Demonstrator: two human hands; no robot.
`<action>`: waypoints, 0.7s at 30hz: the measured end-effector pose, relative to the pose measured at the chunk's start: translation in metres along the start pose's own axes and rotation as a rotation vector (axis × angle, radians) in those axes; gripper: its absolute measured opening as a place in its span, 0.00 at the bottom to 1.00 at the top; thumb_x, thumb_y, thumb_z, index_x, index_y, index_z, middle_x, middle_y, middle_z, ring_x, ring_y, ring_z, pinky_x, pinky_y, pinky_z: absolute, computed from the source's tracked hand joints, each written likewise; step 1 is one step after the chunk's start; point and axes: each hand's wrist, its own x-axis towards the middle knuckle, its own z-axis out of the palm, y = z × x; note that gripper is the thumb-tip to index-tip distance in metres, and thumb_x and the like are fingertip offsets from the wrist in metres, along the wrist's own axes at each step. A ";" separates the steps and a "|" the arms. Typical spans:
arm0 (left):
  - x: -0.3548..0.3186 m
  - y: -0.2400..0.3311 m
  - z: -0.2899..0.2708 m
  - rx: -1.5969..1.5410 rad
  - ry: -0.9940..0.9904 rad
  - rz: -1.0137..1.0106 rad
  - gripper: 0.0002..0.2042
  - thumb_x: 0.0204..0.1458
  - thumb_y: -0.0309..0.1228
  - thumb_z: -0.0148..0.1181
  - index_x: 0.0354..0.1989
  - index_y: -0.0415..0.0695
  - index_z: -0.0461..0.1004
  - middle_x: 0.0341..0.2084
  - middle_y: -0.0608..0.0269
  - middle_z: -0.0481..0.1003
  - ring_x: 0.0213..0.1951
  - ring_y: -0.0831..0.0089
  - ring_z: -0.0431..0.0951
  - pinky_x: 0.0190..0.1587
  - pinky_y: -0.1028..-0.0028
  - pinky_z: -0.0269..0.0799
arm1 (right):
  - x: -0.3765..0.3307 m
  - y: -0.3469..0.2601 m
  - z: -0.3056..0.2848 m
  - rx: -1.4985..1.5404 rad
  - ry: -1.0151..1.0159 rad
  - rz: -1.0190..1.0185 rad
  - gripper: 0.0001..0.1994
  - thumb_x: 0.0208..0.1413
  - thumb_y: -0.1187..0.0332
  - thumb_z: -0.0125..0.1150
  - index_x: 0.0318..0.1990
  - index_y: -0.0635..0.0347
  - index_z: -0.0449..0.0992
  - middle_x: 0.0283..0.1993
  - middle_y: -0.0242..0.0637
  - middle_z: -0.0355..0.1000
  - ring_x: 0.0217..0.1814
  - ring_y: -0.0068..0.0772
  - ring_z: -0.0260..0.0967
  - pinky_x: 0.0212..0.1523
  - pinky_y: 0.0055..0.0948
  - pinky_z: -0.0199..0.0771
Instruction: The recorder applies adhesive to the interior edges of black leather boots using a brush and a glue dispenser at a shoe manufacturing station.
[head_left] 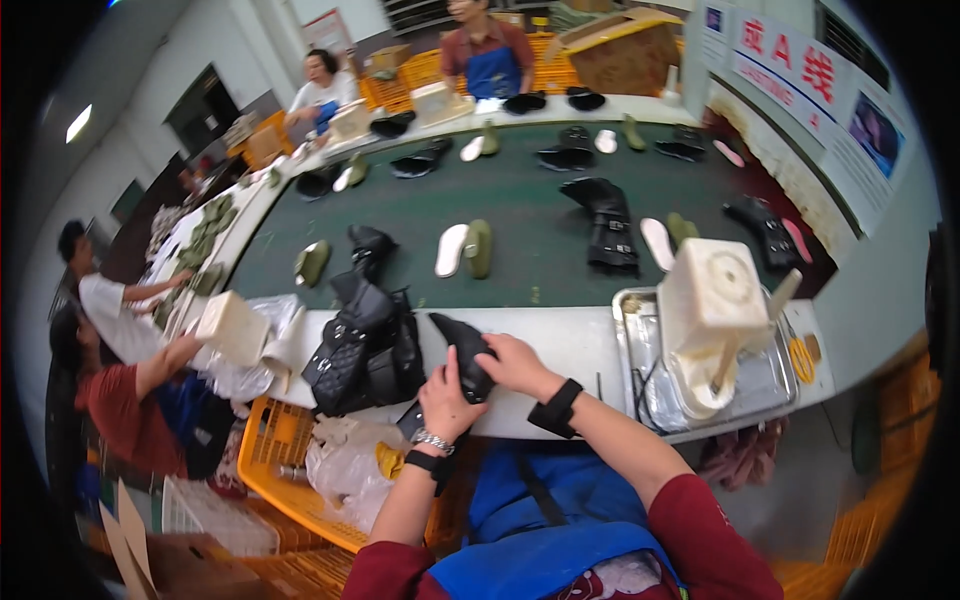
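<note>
One black boot (462, 345) is between both hands, above the near edge of a white table (565, 335), its pointed toe tipped toward the far side; the left hand (450, 402) has its fingers bent against the lower left of it, and the right hand (515, 365) grips its right side, thumb and fingers curled in; how much of the boot lies under the palms cannot be told. Just to the left, a heap of black boots (345, 375) rests on the table, with quilting showing; below it, a yellow crate (258, 450) contains a clear plastic bag (345, 465). To the right, a metal tray (630, 325) bears a cream pot (705, 290); yellow-handled scissors (801, 360) lie beside the tray.

Beyond the table runs a green belt (550, 287), set with more footwear; near its middle, a white insole (451, 250) lies beside an olive sole (479, 248), a buckled boot (608, 235) stands out farther right, and a pink insole (797, 243) lies near the right end. Two people are at the left, one in a red shirt (135, 420), one in a white shirt (118, 315); two more are at the far side.
</note>
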 end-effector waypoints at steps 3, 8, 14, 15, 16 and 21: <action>-0.004 0.002 -0.009 -0.004 0.087 0.067 0.54 0.24 0.39 0.72 0.65 0.44 0.47 0.39 0.51 0.68 0.40 0.54 0.71 0.42 0.59 0.67 | 0.000 -0.005 -0.004 0.116 -0.164 0.163 0.18 0.50 0.60 0.57 0.42 0.66 0.72 0.37 0.53 0.73 0.40 0.52 0.71 0.41 0.39 0.71; -0.011 0.004 -0.024 -0.120 0.071 0.119 0.57 0.22 0.44 0.74 0.66 0.44 0.46 0.40 0.51 0.69 0.40 0.54 0.72 0.40 0.61 0.68 | -0.015 -0.036 -0.004 0.188 -0.068 -0.031 0.14 0.51 0.64 0.57 0.42 0.64 0.70 0.34 0.53 0.72 0.38 0.56 0.70 0.36 0.42 0.71; -0.028 0.002 -0.033 -0.327 0.083 0.120 0.62 0.22 0.47 0.75 0.67 0.42 0.38 0.43 0.49 0.67 0.45 0.52 0.69 0.49 0.60 0.63 | -0.023 -0.072 -0.001 0.154 -0.079 -0.097 0.11 0.50 0.67 0.58 0.38 0.63 0.71 0.30 0.51 0.72 0.33 0.54 0.71 0.31 0.41 0.70; -0.027 0.006 -0.035 -0.317 0.132 0.093 0.58 0.25 0.41 0.73 0.67 0.42 0.40 0.40 0.50 0.68 0.43 0.52 0.69 0.47 0.61 0.65 | -0.023 -0.077 -0.004 0.157 -0.076 -0.093 0.10 0.49 0.68 0.58 0.37 0.62 0.71 0.29 0.50 0.72 0.32 0.54 0.71 0.31 0.40 0.70; -0.027 0.011 -0.036 -0.341 0.126 0.045 0.54 0.28 0.36 0.71 0.66 0.42 0.42 0.38 0.50 0.69 0.40 0.53 0.70 0.44 0.62 0.66 | -0.025 -0.081 -0.007 0.157 -0.077 -0.102 0.10 0.49 0.68 0.58 0.37 0.62 0.71 0.29 0.50 0.72 0.32 0.54 0.71 0.31 0.40 0.70; -0.034 0.020 -0.060 -0.289 0.159 0.178 0.42 0.35 0.37 0.68 0.60 0.39 0.55 0.31 0.52 0.71 0.32 0.54 0.72 0.34 0.59 0.68 | -0.037 -0.084 -0.036 0.235 -0.304 -0.044 0.17 0.47 0.61 0.64 0.38 0.65 0.71 0.31 0.49 0.73 0.33 0.51 0.73 0.33 0.36 0.72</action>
